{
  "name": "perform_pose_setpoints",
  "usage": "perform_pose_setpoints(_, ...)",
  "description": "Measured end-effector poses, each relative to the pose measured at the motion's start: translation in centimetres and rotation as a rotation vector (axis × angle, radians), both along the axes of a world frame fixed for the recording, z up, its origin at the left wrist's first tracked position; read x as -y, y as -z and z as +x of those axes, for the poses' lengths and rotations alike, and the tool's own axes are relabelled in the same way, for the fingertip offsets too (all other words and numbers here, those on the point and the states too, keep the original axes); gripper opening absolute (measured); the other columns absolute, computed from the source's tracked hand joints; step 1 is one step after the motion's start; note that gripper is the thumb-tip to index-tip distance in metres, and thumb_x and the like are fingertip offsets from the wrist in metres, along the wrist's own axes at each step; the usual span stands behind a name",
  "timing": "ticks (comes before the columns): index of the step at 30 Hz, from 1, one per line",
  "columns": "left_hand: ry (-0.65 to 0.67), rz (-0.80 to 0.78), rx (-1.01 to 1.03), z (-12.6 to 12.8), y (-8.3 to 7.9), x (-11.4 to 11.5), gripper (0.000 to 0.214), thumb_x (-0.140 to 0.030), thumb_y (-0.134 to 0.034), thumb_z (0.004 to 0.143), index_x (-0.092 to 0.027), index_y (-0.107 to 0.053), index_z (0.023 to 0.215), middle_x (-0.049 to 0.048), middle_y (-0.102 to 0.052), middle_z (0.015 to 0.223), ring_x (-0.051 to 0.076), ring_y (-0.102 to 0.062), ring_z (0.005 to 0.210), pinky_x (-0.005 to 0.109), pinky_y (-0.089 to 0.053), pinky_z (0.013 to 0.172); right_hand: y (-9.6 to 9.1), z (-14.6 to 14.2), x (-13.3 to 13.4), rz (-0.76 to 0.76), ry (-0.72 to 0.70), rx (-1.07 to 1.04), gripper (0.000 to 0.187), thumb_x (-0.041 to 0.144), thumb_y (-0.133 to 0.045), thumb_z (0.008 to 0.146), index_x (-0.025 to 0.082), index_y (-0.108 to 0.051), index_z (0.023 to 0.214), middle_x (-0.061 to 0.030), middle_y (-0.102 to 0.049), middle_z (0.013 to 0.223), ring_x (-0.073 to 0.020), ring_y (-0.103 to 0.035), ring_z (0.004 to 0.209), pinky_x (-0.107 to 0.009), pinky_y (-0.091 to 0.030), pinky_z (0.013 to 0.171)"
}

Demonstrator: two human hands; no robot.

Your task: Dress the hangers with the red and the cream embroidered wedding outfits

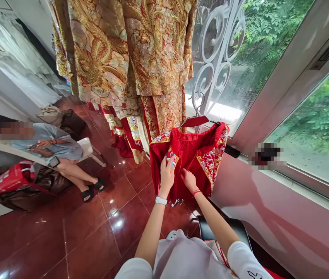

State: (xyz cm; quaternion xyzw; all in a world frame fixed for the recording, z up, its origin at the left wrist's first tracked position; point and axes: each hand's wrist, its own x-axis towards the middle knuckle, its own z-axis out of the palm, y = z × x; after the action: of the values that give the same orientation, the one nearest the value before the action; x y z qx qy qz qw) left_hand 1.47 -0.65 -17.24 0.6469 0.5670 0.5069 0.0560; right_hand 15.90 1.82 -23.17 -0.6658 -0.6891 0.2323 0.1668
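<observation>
A red embroidered garment [190,155] hangs on a red hanger [196,120] hooked on the white scrolled window grille [216,46]. My left hand [167,174], with a white watch at the wrist, grips the garment's embroidered front edge, fingers closed on the cloth. My right hand [188,180], with a red string at the wrist, pinches the red fabric at the middle, just beside the left hand.
Gold embroidered robes [132,58] hang at the back. A person [48,145] sits on a white chair at left beside a red bag [13,178]. The floor is glossy red tile [80,240]. A black stool [225,228] stands below me. A window ledge [283,178] runs along the right.
</observation>
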Motion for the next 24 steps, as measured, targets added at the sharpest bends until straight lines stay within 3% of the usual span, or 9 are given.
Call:
perform_pose_setpoints(6,-0.017,0.044,0.052,0.7,1.0,2.1,0.05,-0.014,-0.035,0.1,-0.028,-0.052,0.145,0.0101,-0.044,0.156,0.024,-0.043,0.144,0.045,-0.04,0.118,1.2,-1.3,0.1,-0.014,0.154,-0.103,0.024,0.029,-0.051,0.098,0.019,-0.065,0.114,-0.0128,-0.068,0.117,-0.0236,-0.068,0.104,-0.03,-0.049,0.082)
perform_pose_setpoints(11,-0.059,0.082,0.01,0.3,0.3,1.8,0.051,-0.01,-0.034,0.098,-0.027,-0.056,0.141,0.0109,-0.046,0.154,0.024,-0.043,0.142,0.046,-0.04,0.116,1.6,-2.3,-1.3,-0.051,0.264,-0.256,0.024,0.03,-0.049,0.095,0.017,-0.069,0.098,-0.0135,-0.071,0.105,-0.0235,-0.068,0.097,-0.029,-0.048,0.078)
perform_pose_setpoints(14,-0.229,0.173,-0.036,0.2,0.8,3.0,0.043,-0.012,-0.042,0.097,-0.025,-0.064,0.131,0.0136,-0.047,0.151,0.028,-0.041,0.142,0.05,-0.039,0.114,1.8,-1.8,-0.7,-0.083,0.241,-0.375,0.02,0.029,-0.051,0.09,0.017,-0.066,0.085,-0.0101,-0.071,0.091,-0.0214,-0.068,0.085,-0.028,-0.048,0.072)
perform_pose_setpoints(16,-0.318,0.21,-0.084,0.6,2.5,4.7,0.032,-0.014,-0.049,0.095,-0.021,-0.07,0.119,0.0163,-0.056,0.137,0.029,-0.049,0.131,0.05,-0.042,0.109,1.9,-1.1,0.6,-0.125,0.188,-0.458,0.02,0.033,-0.054,0.087,0.018,-0.061,0.076,-0.0068,-0.068,0.08,-0.0193,-0.065,0.075,-0.027,-0.048,0.067)
perform_pose_setpoints(18,-0.276,0.123,-0.178,1.3,4.9,6.6,0.028,-0.013,-0.053,0.093,-0.02,-0.071,0.113,0.0144,-0.064,0.118,0.027,-0.058,0.114,0.046,-0.046,0.1,2.1,-0.5,2.4,-0.185,0.113,-0.545,0.023,0.038,-0.057,0.083,0.018,-0.057,0.071,-0.0028,-0.063,0.071,-0.0166,-0.06,0.067,-0.026,-0.047,0.06)
perform_pose_setpoints(21,-0.146,-0.187,-0.338,2.5,8.1,8.2,0.031,-0.015,-0.061,0.087,-0.017,-0.068,0.117,0.013,-0.068,0.114,0.028,-0.062,0.106,0.045,-0.049,0.091,2.0,0.3,5.1,-0.277,0.013,-0.654,0.029,0.044,-0.06,0.08,0.019,-0.053,0.068,0.0011,-0.056,0.066,-0.0134,-0.053,0.06,-0.024,-0.046,0.055)
perform_pose_setpoints(24,-0.024,-0.404,-0.441,2.9,9.7,8.1,0.024,-0.014,-0.063,0.085,-0.015,-0.07,0.108,0.0134,-0.072,0.108,0.031,-0.064,0.105,0.047,-0.049,0.091,1.3,1.4,6.7,-0.343,-0.039,-0.721,0.031,0.045,-0.063,0.077,0.019,-0.052,0.066,0.0014,-0.053,0.067,-0.013,-0.051,0.064,-0.023,-0.045,0.054)
